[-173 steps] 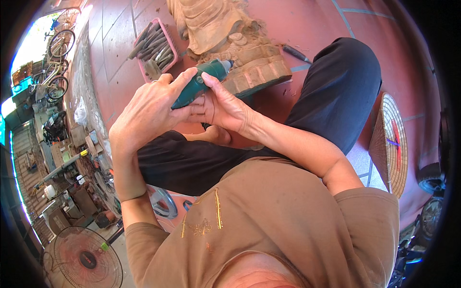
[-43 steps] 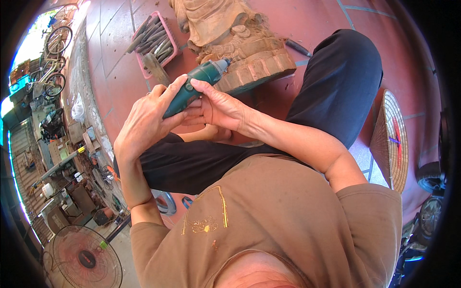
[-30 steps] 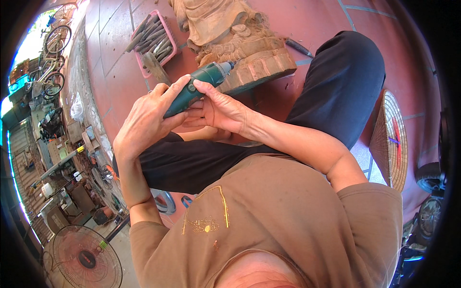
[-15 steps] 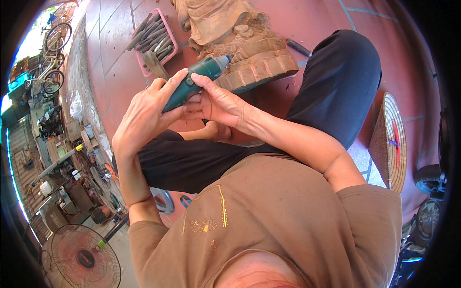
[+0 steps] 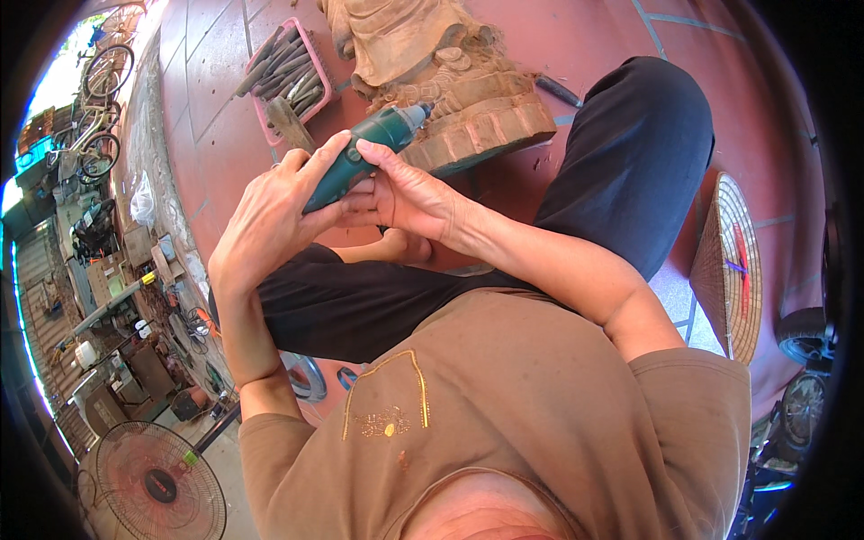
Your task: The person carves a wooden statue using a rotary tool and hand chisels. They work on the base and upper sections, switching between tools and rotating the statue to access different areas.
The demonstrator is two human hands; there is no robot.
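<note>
A dark green rotary tool (image 5: 367,153) with a grey nose lies slanted in both my hands, its tip toward the far right. My left hand (image 5: 286,202) is wrapped round its rear part from the left. On the other side, my right hand (image 5: 409,191) grips it, with the thumb pressed on the body near a round spot and the fingers underneath. Just beyond the tool's nose stands a carved wooden statue (image 5: 405,49) on a scalloped base (image 5: 486,135). The nose overlaps the base in view; I cannot tell whether they touch.
A pink basket (image 5: 324,81) of chisel-like tools sits left of the statue, and a dark-handled tool (image 5: 558,91) lies right of it. My bent knee (image 5: 643,117) is at the right, near a woven conical hat (image 5: 731,270). A fan (image 5: 160,486) stands at the lower left.
Almost nothing differs. Both hands and the rotary tool have shifted very slightly left, and the grip is the same.
</note>
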